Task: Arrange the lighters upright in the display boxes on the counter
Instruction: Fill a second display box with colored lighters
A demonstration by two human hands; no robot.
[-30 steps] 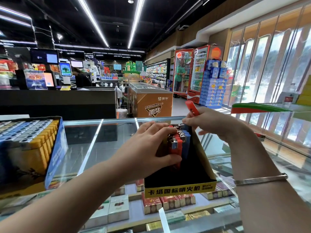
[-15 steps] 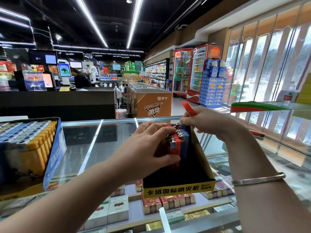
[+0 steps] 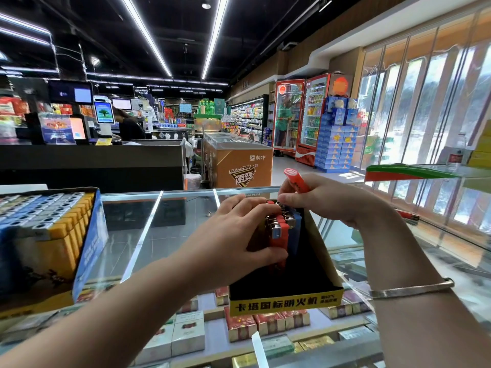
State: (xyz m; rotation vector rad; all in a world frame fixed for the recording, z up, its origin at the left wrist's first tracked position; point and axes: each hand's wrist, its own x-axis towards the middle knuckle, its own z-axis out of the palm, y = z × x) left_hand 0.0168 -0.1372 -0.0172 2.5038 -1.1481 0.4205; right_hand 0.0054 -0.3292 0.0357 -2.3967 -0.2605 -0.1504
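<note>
A black display box with a yellow front strip (image 3: pixel 285 304) stands on the glass counter (image 3: pixel 148 235). At its far end several red and blue lighters (image 3: pixel 283 229) stand upright in a bunch. My left hand (image 3: pixel 233 240) grips that bunch from the left, thumb in front. My right hand (image 3: pixel 329 200) hovers over the back of the box and holds a red lighter (image 3: pixel 296 180) that sticks up and to the left. Its fingertips touch the tops of the standing lighters. A second display box, blue, full of yellow and blue lighters (image 3: pixel 47 229), sits at the left.
A loose red lighter (image 3: pixel 407 215) lies on the counter to the right. Cigarette packs (image 3: pixel 265 322) fill the case under the glass. A red and green strip (image 3: pixel 406 172) lies on a raised glass shelf at the right. Checkout desk and freezer stand beyond.
My right hand has come slightly lower and leftward with the red lighter, its fingertips now on the standing lighters. My left hand has kept its grip on the bunch.
</note>
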